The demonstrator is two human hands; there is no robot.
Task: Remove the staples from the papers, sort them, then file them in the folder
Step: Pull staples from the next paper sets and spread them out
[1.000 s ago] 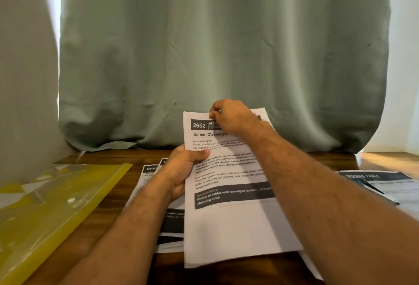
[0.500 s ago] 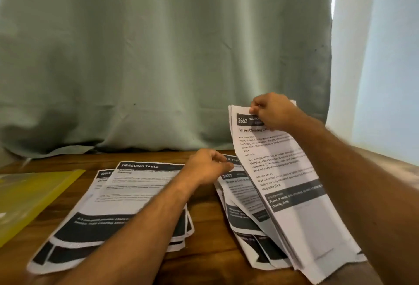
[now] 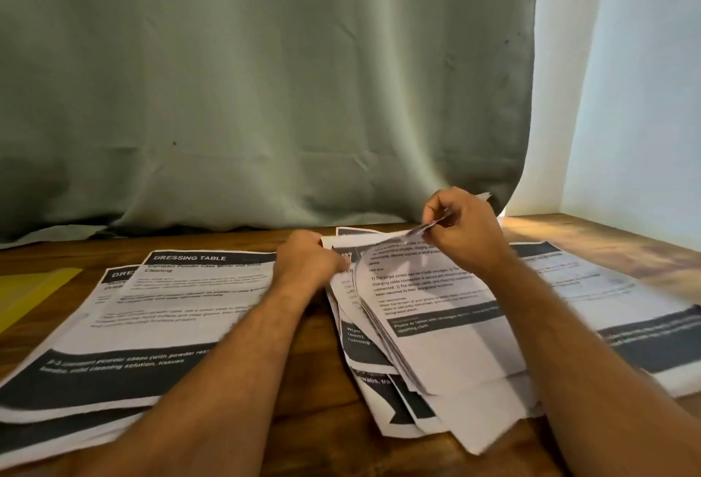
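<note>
My right hand (image 3: 461, 228) pinches the top edge of a printed sheet (image 3: 436, 332), the screen-cleaning page, which curves down onto the middle paper pile (image 3: 373, 385). My left hand (image 3: 307, 262) has curled fingers at the left top edge of that pile; whether it grips a sheet cannot be told. A "Dressing Table" pile (image 3: 151, 317) lies to the left. Another printed pile (image 3: 614, 309) lies to the right. A corner of the yellow folder (image 3: 30, 287) shows at the far left. No staple is visible.
All piles lie on a wooden table (image 3: 311, 416). A green curtain (image 3: 265, 89) hangs behind the table's far edge, and a pale wall (image 3: 637, 97) closes the right side. Bare wood shows between the left and middle piles.
My right hand has lowered the screen-cleaning sheet from upright onto the middle pile. My left hand let go of it and moved to the pile's left top edge. The view swung right.
</note>
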